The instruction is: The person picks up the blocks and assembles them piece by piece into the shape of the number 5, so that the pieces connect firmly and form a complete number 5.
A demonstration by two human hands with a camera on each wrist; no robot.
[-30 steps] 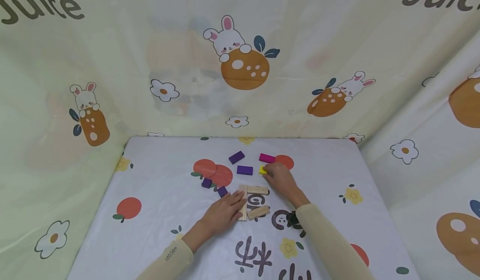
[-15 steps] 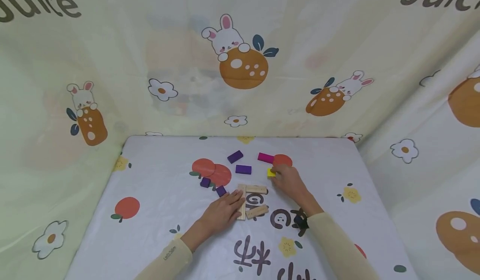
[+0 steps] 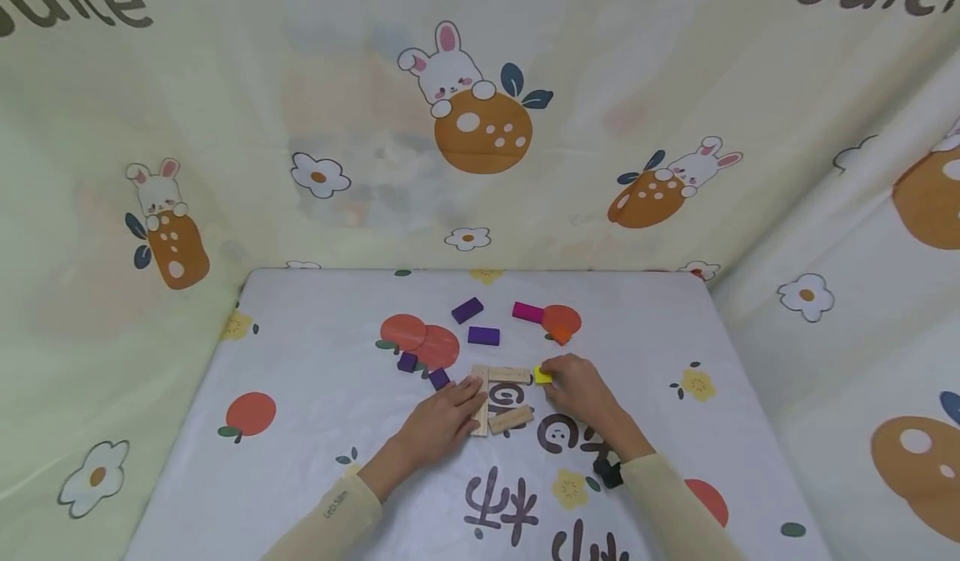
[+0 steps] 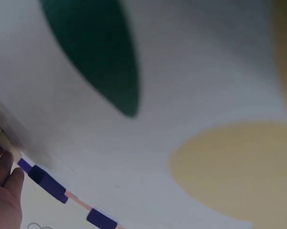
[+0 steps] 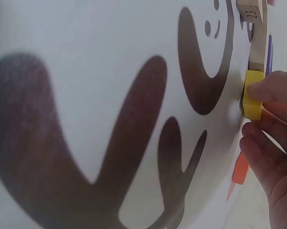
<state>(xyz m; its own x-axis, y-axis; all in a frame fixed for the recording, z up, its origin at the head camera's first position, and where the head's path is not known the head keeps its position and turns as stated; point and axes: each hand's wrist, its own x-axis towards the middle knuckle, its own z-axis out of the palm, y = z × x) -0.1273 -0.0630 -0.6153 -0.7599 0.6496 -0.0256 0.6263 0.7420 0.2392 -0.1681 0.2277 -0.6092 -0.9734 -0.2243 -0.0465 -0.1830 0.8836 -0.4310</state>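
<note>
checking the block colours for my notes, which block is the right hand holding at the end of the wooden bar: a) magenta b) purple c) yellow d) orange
c: the right hand pinches the yellow block against the end of the wooden bar; the right wrist view shows the fingers wrapped on it.

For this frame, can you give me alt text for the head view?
A right hand pinches a yellow block against the end of a wooden block, while the left hand rests on an upright-lying wooden block. Purple blocks lie beyond on the printed tablecloth.
</note>
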